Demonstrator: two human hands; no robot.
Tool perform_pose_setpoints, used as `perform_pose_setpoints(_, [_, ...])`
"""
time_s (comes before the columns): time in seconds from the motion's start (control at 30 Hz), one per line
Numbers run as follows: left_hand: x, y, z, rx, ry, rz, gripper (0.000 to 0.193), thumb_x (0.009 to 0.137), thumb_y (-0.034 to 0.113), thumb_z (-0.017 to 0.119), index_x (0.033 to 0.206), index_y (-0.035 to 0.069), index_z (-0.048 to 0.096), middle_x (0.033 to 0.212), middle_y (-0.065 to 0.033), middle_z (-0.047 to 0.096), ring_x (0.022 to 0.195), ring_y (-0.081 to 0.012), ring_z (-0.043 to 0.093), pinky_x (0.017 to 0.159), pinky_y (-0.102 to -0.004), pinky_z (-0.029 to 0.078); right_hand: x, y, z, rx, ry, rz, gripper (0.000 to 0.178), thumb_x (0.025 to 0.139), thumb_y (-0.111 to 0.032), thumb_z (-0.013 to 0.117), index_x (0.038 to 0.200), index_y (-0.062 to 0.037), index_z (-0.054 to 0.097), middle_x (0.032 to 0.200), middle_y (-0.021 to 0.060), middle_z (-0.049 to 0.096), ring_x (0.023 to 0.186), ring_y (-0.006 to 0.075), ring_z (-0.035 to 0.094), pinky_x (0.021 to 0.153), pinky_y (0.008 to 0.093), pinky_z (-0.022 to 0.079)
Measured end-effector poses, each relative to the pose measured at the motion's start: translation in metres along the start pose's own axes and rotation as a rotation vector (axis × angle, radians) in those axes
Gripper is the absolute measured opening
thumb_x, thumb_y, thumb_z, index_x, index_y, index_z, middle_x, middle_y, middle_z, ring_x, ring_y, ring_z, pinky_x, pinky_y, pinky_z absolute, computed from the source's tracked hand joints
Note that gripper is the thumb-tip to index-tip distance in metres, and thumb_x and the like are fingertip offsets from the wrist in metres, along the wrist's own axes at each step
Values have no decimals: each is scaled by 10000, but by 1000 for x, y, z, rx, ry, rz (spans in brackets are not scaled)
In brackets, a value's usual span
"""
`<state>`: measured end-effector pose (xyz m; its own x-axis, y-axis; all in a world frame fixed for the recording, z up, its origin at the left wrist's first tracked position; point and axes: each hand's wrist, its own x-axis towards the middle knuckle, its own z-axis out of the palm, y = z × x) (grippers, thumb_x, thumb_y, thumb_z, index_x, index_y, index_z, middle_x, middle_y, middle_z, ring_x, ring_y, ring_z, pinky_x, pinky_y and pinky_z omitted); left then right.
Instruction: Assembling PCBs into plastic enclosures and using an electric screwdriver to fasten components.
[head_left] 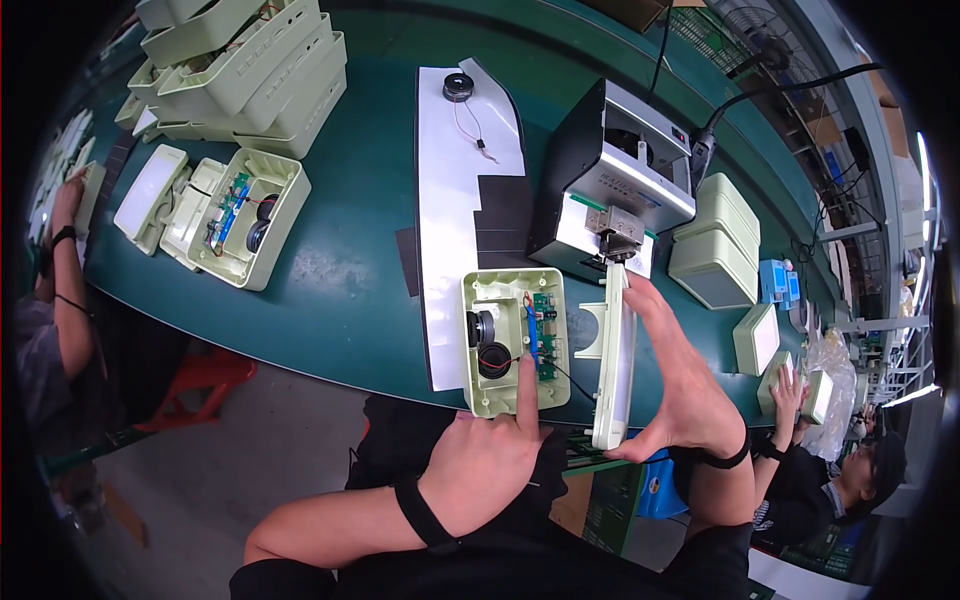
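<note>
A pale green plastic housing (474, 388) lies open side up near the table's front edge, holding two round black speakers, a green circuit board (545, 318) and a blue strip-like part. My left hand (482, 462) reaches over its near wall; the index finger is stretched out and its tip is at the lower end of the blue part, while the other fingers are partly folded. To the right, my right hand (690, 385) grips a matching pale green cover (612, 365) by its two ends, standing it on edge. A thin black cable runs between housing and cover.
A silver-black machine (628, 160) stands behind the cover. A loose speaker (458, 87) with wires lies on a white sheet (445, 220). Another open housing (285, 195) and stacked housings (250, 80) are at left, closed units (715, 245) at right. Co-workers' hands appear on both sides.
</note>
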<state>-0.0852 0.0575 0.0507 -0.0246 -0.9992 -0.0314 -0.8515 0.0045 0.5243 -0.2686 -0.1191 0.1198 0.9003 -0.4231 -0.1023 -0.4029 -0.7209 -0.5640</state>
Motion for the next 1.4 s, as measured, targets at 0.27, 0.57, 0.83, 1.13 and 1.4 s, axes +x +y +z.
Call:
perform_pose_setpoints(0.27, [7, 2, -5, 71, -111, 4, 751, 892, 144, 629, 1480, -246, 371, 554, -91, 649, 484, -239, 672, 499, -365, 561, 5, 1, -2, 21, -20, -6, 1473, 453, -458, 1017, 1633, -23, 251, 1662, 277, 301, 1557, 460, 307, 1246, 502, 310])
perform_pose_setpoints(0.57, [6, 5, 5, 142, -63, -14, 798, 887, 187, 678, 1507, -207, 366, 554, -85, 634, 473, -276, 659, 483, -395, 539, 16, -8, -5, -46, -65, -38, 1466, 452, -450, 1012, 1629, -15, 255, 1661, 274, 307, 1554, 457, 318, 1241, 489, 325])
perform_pose_setpoints(0.83, [51, -29, -38, 219, 425, 144, 480, 810, 117, 716, 1278, 16, 694, 946, -75, 674, 908, -240, 676, 699, -358, 564, 10, -8, -10, -87, 4, -53, 1422, 461, -437, 999, 1615, -22, 280, 1654, 268, 319, 1534, 465, 345, 1229, 493, 346])
perform_pose_setpoints(1.13, [102, -72, -33, 101, 276, 264, 60, 819, 84, 722, 830, 63, 777, 1082, -66, 662, 1044, -268, 634, 902, -394, 549, 2, -4, -5, -34, 22, 2, 1391, 472, -413, 991, 1615, -41, 290, 1645, 267, 330, 1521, 468, 360, 1213, 491, 364])
perform_pose_setpoints(1.4, [135, -54, -49, 142, -64, -125, 88, 802, 114, 734, 810, 33, 768, 1005, -151, 719, 927, -353, 717, 842, -469, 582, 2, 0, -2, -29, 17, -34, 1387, 472, -412, 993, 1608, -30, 295, 1637, 273, 333, 1517, 472, 362, 1208, 495, 369])
